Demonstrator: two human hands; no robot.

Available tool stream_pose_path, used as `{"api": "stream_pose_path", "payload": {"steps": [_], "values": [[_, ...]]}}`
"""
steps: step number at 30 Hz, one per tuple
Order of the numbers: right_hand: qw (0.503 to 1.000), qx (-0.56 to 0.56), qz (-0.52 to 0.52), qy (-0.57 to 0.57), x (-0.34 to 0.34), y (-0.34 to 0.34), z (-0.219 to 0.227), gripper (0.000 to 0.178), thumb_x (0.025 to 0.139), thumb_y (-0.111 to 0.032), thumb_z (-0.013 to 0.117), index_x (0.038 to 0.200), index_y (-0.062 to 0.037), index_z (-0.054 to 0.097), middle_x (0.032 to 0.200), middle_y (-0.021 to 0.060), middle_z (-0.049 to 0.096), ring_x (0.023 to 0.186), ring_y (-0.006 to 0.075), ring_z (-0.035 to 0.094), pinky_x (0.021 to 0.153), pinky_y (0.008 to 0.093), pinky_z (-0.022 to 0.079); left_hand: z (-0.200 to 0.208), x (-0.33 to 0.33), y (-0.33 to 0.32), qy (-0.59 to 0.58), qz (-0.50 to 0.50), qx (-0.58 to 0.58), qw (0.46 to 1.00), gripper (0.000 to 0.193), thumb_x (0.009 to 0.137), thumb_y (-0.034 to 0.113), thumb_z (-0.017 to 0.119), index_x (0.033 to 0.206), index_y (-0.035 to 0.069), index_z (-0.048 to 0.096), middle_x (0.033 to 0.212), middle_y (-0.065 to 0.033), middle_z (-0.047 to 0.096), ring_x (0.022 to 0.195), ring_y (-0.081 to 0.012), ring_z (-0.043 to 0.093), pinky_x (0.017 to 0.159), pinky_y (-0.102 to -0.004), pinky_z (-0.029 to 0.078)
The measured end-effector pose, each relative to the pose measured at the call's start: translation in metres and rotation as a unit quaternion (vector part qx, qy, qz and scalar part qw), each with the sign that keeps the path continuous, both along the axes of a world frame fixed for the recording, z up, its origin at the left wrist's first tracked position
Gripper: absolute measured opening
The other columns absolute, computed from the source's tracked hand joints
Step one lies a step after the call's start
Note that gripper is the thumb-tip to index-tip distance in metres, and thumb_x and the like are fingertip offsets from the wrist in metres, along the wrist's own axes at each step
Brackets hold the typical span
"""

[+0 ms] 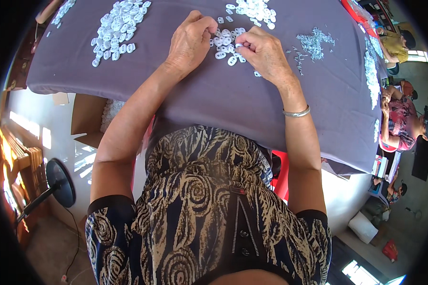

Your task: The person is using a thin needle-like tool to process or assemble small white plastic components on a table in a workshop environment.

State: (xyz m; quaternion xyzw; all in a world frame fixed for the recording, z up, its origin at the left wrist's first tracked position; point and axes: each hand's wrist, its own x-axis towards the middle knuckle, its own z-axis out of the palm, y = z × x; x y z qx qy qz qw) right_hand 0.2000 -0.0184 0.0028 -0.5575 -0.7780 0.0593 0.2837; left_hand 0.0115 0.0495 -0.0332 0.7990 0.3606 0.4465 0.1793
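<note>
My left hand (pixel 190 42) is closed, its thumb and fingertips pressed together at the left edge of a small heap of white oval plastic pieces (pixel 225 39). What those fingers hold, if anything, I cannot make out. On the other side of the heap, my right hand (pixel 267 56) pinches one white plastic piece (pixel 239 45) between thumb and forefinger. The pieces are flat and small, with holes in them. To the right of that hand lies a scatter of tiny silvery metal parts (pixel 315 43), too small to name. All of this rests on a grey-purple tablecloth (pixel 223 102).
Larger heaps of white pieces lie at the left (pixel 119 28) and far middle (pixel 256 10). Below the table's left edge is an open cardboard box (pixel 86 116), with a black fan (pixel 60 183) beyond it. Other people (pixel 402 118) sit along the right side.
</note>
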Motion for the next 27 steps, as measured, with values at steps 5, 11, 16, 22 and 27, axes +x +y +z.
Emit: {"api": "stream_pose_path", "payload": {"steps": [5, 11, 16, 22, 27], "values": [[0.996, -0.024, -0.024, 0.085, -0.002, -0.004, 0.004, 0.01, 0.08, -0.007, 0.066, 0.089, -0.0047, 0.066, 0.07, 0.0032, 0.056, 0.06, 0.0124, 0.052, 0.057, 0.0285, 0.044, 0.005, 0.001, -0.002, -0.047, -0.002, 0.002, 0.999, 0.02, 0.076, -0.007, 0.053, 0.086, 0.009, 0.059, 0.086, -0.0083, 0.056, 0.077, -0.0296, 0.06, 0.066, -0.0403, 0.049], [0.99, -0.066, -0.026, 0.126, 0.009, -0.004, 0.005, 0.014, 0.082, -0.007, 0.064, 0.095, -0.0037, 0.065, 0.07, 0.0024, 0.058, 0.059, 0.0117, 0.051, 0.057, 0.028, 0.044, 0.005, 0.002, -0.005, -0.019, -0.009, -0.008, 1.0, 0.02, 0.077, -0.007, 0.053, 0.087, 0.009, 0.059, 0.085, -0.0069, 0.056, 0.075, -0.0283, 0.06, 0.065, -0.0393, 0.049], [0.985, 0.005, -0.079, 0.154, 0.012, 0.0, 0.003, 0.018, 0.083, -0.007, 0.066, 0.101, -0.0048, 0.065, 0.072, -0.0017, 0.06, 0.063, 0.0066, 0.052, 0.057, 0.0228, 0.044, 0.004, 0.002, -0.004, -0.001, -0.01, -0.01, 1.0, 0.019, 0.077, -0.006, 0.053, 0.087, 0.009, 0.059, 0.085, -0.0064, 0.056, 0.076, -0.0281, 0.06, 0.065, -0.0389, 0.049], [0.961, 0.02, -0.077, 0.266, 0.03, -0.003, 0.013, 0.006, 0.084, -0.007, 0.068, 0.087, -0.0022, 0.066, 0.072, -0.0049, 0.059, 0.066, 0.0013, 0.05, 0.058, 0.0168, 0.043, 0.002, 0.002, -0.003, -0.007, -0.011, 0.005, 1.0, 0.021, 0.076, -0.008, 0.053, 0.087, 0.008, 0.06, 0.083, -0.0068, 0.056, 0.074, -0.0272, 0.06, 0.065, -0.0375, 0.049], [0.986, -0.08, -0.046, 0.142, 0.044, -0.03, 0.033, 0.006, 0.084, -0.007, 0.067, 0.086, -0.0027, 0.065, 0.072, -0.0049, 0.058, 0.065, 0.0017, 0.049, 0.057, 0.0185, 0.041, 0.007, 0.001, -0.002, -0.007, -0.009, 0.044, 0.999, 0.029, 0.074, -0.012, 0.054, 0.095, 0.006, 0.062, 0.083, -0.0067, 0.055, 0.07, -0.0204, 0.057, 0.063, -0.0304, 0.048]]}}
